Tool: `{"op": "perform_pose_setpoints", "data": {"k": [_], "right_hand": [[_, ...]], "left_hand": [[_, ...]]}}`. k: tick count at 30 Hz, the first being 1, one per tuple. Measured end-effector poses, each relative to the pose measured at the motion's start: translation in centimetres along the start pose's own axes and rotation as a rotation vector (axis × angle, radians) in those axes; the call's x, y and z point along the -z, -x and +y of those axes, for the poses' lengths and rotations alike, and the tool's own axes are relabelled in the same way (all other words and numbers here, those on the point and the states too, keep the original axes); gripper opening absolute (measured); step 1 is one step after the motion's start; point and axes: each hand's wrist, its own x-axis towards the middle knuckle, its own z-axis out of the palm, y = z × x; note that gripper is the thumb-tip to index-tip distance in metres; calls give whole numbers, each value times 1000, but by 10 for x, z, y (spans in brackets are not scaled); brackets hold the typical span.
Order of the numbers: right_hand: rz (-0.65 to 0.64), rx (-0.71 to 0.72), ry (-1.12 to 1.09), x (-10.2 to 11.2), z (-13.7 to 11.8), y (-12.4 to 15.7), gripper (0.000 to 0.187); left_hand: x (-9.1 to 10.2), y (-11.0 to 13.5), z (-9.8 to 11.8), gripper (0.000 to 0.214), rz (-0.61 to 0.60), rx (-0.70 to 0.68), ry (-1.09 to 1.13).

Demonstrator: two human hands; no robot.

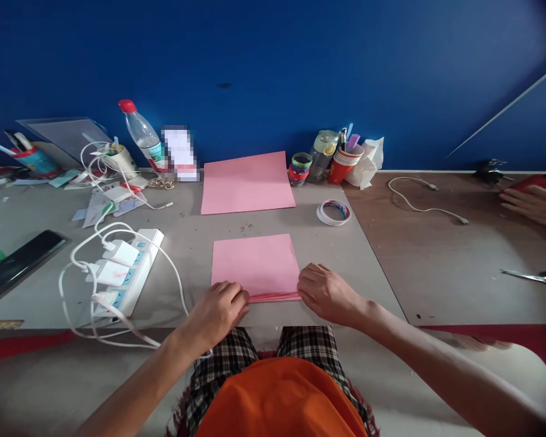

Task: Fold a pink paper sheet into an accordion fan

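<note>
Bearing pink paper (255, 264), the grey desk (357, 261) meets a blue wall (273, 73).

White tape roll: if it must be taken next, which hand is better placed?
Probably the right hand: it is at the right edge of the near pink paper, closer to the tape roll. The left hand, at the lower-left corner, is farther away.

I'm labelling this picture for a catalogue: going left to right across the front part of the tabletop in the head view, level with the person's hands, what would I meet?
Black phone, white power strip, left hand, nearer pink paper, right hand, scissors.
</note>
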Motion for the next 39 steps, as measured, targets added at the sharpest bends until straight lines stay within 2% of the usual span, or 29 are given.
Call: {"op": "perform_pose_setpoints", "data": {"k": [4, 7, 11, 13, 15, 17, 19, 22, 24, 26, 30, 33, 39], "right_hand": [[34, -4, -139, 6, 1, -1, 20], [39, -5, -197, 12, -1, -1, 15], [66, -1, -213, 22, -7, -2, 14], [64, 0, -248, 31, -13, -4, 14], [7, -13, -369, 45, -19, -6, 18], [-138, -52, -565, 62, -24, -8, 20], [-324, -127, -753, 77, -26, -10, 18], [-535, -201, -891, 85, -21, -14, 17], [-583, -212, -860, 76, -15, -19, 16], [-552, -234, -745, 60, -10, -24, 14], [-428, -308, -466, 31, -8, -35, 17], [-353, -337, -373, 21, -12, -43, 19], [-288, -268, -244, 0, -21, -56, 14]], "left_hand": [[-1, 2, -1, 12, 54, 8, 13], [-2, 3, -2, 19, 64, 50, 71], [10, -2, -1, 25, 46, 141, 328], [24, -5, -2, 25, -60, 214, 512], [42, -7, -4, 21, -247, 298, 681], [63, -9, -9, 18, -460, 340, 848], [81, -10, -16, 17, -613, 312, 1010], [95, -15, -24, 18, -729, 297, 1117], [90, -20, -26, 18, -757, 325, 1036], [76, -25, -26, 16, -705, 330, 838], [42, -30, -20, 19, -398, 269, 396], [26, -29, -17, 22, -288, 231, 276], [13, -29, -18, 24, -206, 154, 177]]}}
